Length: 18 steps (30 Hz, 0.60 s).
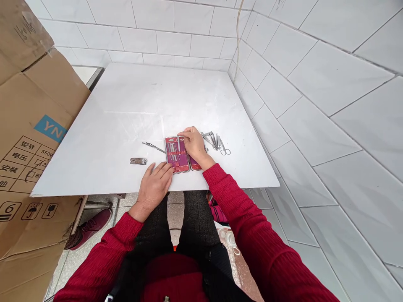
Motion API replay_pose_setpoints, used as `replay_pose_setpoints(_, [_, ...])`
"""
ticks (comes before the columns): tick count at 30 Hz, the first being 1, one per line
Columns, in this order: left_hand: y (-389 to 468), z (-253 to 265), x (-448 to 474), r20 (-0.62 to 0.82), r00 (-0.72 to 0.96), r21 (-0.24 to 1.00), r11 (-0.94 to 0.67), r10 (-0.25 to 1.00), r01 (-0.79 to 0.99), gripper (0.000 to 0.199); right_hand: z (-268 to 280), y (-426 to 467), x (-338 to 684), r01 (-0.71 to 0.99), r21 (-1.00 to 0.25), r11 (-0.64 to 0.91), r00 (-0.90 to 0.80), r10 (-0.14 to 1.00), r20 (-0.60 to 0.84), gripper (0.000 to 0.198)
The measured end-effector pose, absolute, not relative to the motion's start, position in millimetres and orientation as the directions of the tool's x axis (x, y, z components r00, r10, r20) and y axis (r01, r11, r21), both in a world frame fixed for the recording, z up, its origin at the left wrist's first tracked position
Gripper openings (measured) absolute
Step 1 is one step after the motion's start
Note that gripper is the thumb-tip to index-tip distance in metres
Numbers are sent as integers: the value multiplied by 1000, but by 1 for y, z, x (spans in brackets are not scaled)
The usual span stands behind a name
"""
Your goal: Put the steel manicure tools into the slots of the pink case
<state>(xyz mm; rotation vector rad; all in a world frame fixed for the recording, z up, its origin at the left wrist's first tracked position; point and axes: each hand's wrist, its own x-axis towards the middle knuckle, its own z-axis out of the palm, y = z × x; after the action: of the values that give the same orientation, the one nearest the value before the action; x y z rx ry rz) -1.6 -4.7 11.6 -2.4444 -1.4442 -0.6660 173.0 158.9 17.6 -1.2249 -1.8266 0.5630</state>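
Note:
An unfolded manicure case [183,167] with a red and purple lining lies near the table's front edge. Several slim metal tools [173,151] sit under loops in its left half. My right hand [194,144] reaches over the case, thumb and fingers pinched on the top of a slim flat metal manicure tool [178,143]; its exact kind is unclear. The hand hides much of the right half. My left hand [155,180] lies flat with fingers stretched out, fingertips at the case's lower left edge. Left of the case are nail clippers [138,161] and thin metal tools [153,146].
Right of the case lie small scissors [225,149] and a cluster of metal nippers and clippers [214,139]. The white table [176,92] meets tiled walls [315,105] at the back and right. A large cardboard box [34,109] stands at the left.

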Motion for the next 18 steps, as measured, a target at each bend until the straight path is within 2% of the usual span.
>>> replay_pose_setpoints(9, [-5, 13, -2, 450, 391, 107, -483, 803, 869, 31, 15, 153, 171, 572, -700, 429, -233, 902, 362, 42])
replay_pose_setpoints(18, [-4, 12, -1, 444, 384, 107, -473, 810, 874, 32, 21, 149, 172, 594, -681, 427, -263, 904, 338, 41])
